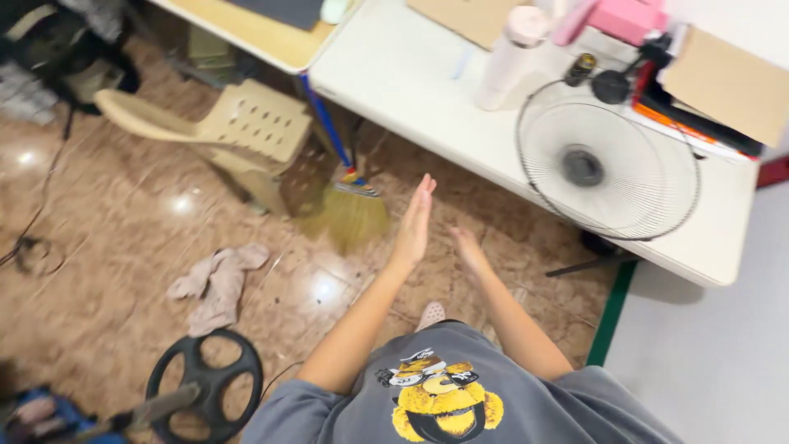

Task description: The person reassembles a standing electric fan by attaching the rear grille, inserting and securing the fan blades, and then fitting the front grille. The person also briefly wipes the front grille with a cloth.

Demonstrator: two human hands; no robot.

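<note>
Left hand [413, 220] flat and wide, right hand [468, 249] open and empty, both raised just short of broom [349, 205] leaning on desk [411, 74]; beyond broom, fan grille [606, 160] overhanging desk edge, likely dislodged by a careless reach.

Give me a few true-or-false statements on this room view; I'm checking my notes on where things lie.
1. Both hands are empty, fingers stretched out. True: the left hand and right hand hold nothing.
2. The broom lies flat on the table. False: it stands on the floor, leaning by the table.
3. A crumpled cloth lies on the floor. True.
4. The fan lies under the plastic chair. False: it stands at the table, to the right of the hands.
</note>
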